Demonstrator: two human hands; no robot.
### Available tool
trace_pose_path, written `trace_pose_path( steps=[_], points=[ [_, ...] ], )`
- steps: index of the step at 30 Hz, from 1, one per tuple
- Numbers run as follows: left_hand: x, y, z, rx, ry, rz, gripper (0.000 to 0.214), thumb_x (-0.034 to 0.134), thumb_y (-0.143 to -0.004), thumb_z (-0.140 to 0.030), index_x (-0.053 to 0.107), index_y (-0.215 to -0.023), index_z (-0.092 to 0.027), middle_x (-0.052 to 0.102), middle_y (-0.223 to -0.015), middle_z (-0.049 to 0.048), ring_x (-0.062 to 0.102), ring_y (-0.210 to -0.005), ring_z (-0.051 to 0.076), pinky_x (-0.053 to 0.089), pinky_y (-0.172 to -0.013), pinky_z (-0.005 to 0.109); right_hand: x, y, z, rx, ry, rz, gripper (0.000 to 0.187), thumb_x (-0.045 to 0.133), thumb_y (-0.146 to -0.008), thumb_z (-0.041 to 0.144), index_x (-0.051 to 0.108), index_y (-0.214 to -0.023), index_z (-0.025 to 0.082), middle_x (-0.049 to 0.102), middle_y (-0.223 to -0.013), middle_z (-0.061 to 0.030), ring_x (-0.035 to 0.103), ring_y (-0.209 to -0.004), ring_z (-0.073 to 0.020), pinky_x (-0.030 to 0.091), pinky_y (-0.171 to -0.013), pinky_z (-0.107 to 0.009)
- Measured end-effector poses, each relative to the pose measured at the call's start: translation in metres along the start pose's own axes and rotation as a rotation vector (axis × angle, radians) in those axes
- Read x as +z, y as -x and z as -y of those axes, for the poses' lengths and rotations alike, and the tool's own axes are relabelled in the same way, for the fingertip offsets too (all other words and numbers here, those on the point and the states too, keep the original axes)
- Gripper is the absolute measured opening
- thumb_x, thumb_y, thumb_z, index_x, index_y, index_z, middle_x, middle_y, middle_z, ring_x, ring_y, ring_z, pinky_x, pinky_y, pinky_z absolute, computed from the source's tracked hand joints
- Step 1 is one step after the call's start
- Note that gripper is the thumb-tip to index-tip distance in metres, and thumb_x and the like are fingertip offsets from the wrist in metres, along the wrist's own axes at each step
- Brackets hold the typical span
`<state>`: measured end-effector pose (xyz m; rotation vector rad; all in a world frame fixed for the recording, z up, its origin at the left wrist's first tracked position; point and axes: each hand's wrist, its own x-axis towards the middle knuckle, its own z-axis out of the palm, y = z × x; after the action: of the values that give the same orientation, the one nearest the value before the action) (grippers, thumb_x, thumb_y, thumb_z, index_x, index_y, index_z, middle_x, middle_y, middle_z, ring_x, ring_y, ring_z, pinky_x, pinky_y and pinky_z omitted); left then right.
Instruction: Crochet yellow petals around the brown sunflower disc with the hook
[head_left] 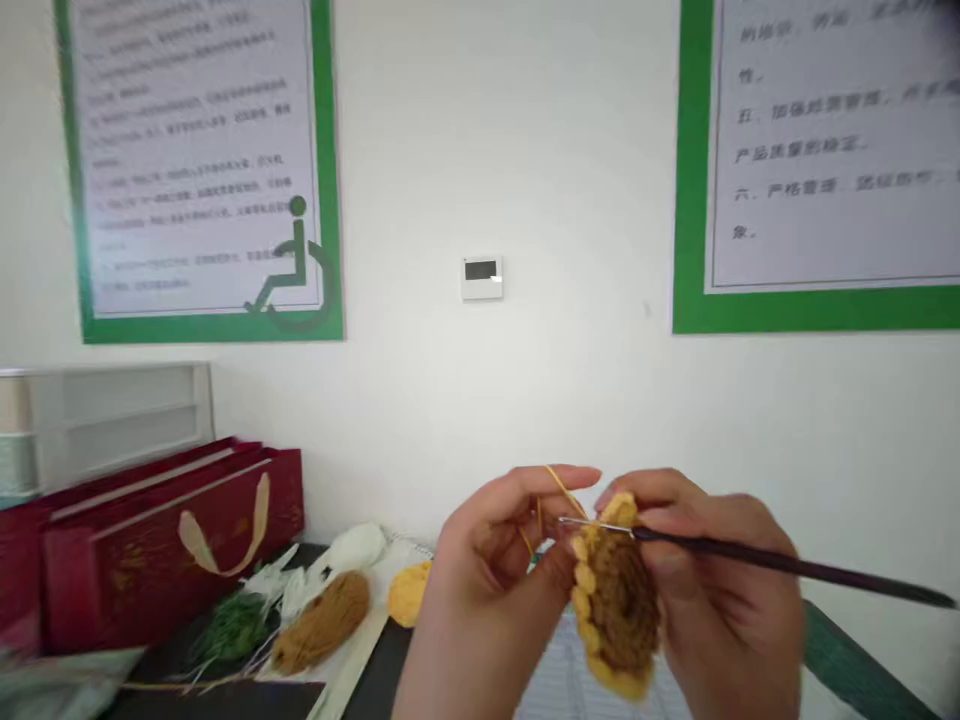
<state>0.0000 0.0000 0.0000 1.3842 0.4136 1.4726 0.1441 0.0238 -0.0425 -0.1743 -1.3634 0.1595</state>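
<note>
A round crochet piece (621,600) with a brown middle and a yellow scalloped edge hangs between my two hands. My left hand (499,590) pinches its left edge, with yellow yarn (559,480) running over the raised index finger. In my right hand (720,590) is a crochet hook (795,567) with a dark handle, held between thumb and fingers. The hook's thin metal tip lies across the top of the piece and points left, close to the yarn. My right fingers also touch the upper edge of the piece.
At left stand dark red gift bags (172,540) before a pale plastic rack (135,410). Brown yarn (322,622), green yarn (232,625), white yarn (356,550) and a yellow piece (409,593) lie on the dark table. Printed paper (562,670) is below my hands.
</note>
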Motion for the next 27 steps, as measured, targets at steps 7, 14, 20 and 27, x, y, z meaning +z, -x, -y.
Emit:
trace_pose_path(
  steps=[7, 14, 20, 27],
  points=[
    [-0.005, 0.008, -0.009, 0.031, -0.077, -0.050, 0.014, 0.073, -0.092, -0.026, 0.084, -0.101, -0.025, 0.074, -0.087, 0.0028, 0.064, -0.083, 0.013, 0.050, -0.076, 0.020, 0.000, -0.008, 0.006, -0.064, 0.070, 0.066, 0.025, 0.065, -0.090, 0.002, 0.069, -0.102, 0.022, 0.073, -0.102, -0.0017, 0.072, -0.095, -0.0141, 0.062, -0.076, -0.024],
    [-0.003, 0.007, -0.003, -0.019, -0.052, -0.098, 0.027, 0.086, -0.076, -0.014, 0.083, -0.101, -0.024, 0.073, -0.084, 0.0018, 0.064, -0.081, 0.015, 0.053, -0.081, 0.025, 0.003, -0.008, 0.009, -0.105, 0.147, 0.029, 0.025, 0.068, -0.087, 0.001, 0.071, -0.103, 0.020, 0.075, -0.098, -0.0017, 0.074, -0.095, -0.0137, 0.062, -0.078, -0.022],
    [-0.003, 0.004, -0.004, -0.045, 0.072, -0.108, 0.023, 0.088, -0.073, -0.012, 0.084, -0.093, -0.022, 0.073, -0.076, 0.0003, 0.064, -0.073, 0.010, 0.052, -0.070, 0.018, 0.016, 0.000, 0.008, -0.031, 0.115, -0.141, 0.011, 0.069, -0.092, 0.014, 0.070, -0.099, 0.023, 0.074, -0.093, -0.0003, 0.074, -0.090, -0.0129, 0.061, -0.074, -0.021],
    [-0.002, 0.004, -0.008, -0.103, 0.148, -0.103, 0.025, 0.088, -0.074, -0.012, 0.085, -0.097, -0.020, 0.071, -0.077, 0.0006, 0.065, -0.072, 0.009, 0.053, -0.072, 0.018, 0.026, 0.010, 0.000, 0.154, -0.023, -0.288, 0.005, 0.072, -0.093, 0.025, 0.069, -0.096, 0.026, 0.071, -0.091, 0.0013, 0.070, -0.082, -0.0126, 0.059, -0.066, -0.023]
  ],
)
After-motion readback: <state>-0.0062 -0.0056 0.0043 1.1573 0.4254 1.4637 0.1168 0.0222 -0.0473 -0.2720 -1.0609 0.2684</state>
